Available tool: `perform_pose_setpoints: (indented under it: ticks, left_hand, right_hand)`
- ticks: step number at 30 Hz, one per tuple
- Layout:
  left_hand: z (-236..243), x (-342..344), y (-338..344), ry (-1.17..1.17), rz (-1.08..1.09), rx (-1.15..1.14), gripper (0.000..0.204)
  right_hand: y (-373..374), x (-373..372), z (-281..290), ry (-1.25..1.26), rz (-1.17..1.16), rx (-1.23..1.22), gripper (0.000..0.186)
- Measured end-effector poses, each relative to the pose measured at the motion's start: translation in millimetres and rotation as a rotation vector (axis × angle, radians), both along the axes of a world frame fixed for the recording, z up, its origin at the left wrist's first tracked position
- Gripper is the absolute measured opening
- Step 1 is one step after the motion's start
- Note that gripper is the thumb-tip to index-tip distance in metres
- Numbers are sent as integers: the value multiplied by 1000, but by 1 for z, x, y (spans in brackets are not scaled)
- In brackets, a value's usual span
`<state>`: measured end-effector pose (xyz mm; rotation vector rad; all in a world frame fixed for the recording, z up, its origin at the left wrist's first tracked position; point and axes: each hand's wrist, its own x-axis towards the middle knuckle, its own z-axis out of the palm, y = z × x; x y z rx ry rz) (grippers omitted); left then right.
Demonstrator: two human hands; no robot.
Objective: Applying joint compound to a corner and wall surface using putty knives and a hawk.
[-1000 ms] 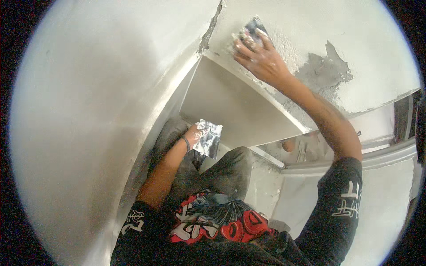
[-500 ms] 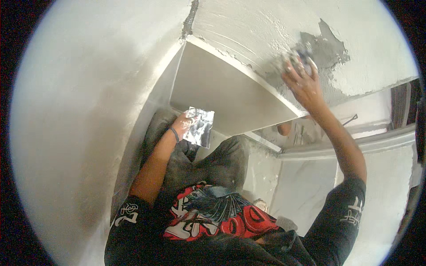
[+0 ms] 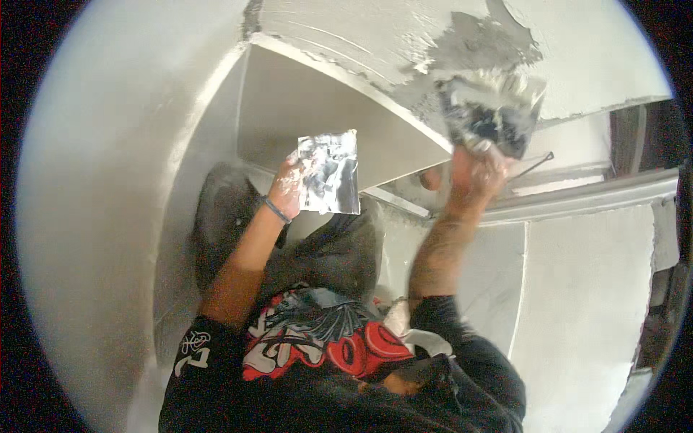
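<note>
My left hand (image 3: 286, 184) grips a square, shiny metal plate (image 3: 328, 172) smeared with white paste, held above my bent knees. My right hand (image 3: 482, 169), white with paste and blurred, is closed on a wide flat scraper (image 3: 491, 108), its paste-streaked blade tilted up just below a grey bare patch (image 3: 480, 47) in the white plastered surface (image 3: 346, 22). Whether the blade touches that surface I cannot tell.
A white wall (image 3: 101, 180) fills the left side. A recessed board (image 3: 325, 101) with a pale edge spans the middle. At the right are a curved ledge (image 3: 577, 195), dark openings (image 3: 642, 137) and white panels (image 3: 577, 303). My legs (image 3: 310, 256) are bent beneath me.
My right hand has swept across the plastered surface to the right, then come down toward me, its scraper now showing broadside. My left hand and plate have risen in the picture as the view shifted.
</note>
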<state>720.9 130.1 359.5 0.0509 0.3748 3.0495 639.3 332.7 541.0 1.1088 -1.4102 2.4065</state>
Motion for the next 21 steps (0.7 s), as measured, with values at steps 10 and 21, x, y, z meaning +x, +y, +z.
perform_pose_setpoints:
  ticks: [10, 21]
  left_hand:
    - [-3, 4, 3, -87, 458, -300, 35]
    - [-76, 46, -75, -213, 438, -175, 38]
  right_hand:
    - [-76, 35, -82, 494, -1272, 1184, 62]
    - [-166, -27, -90, 61, -1193, 402, 58]
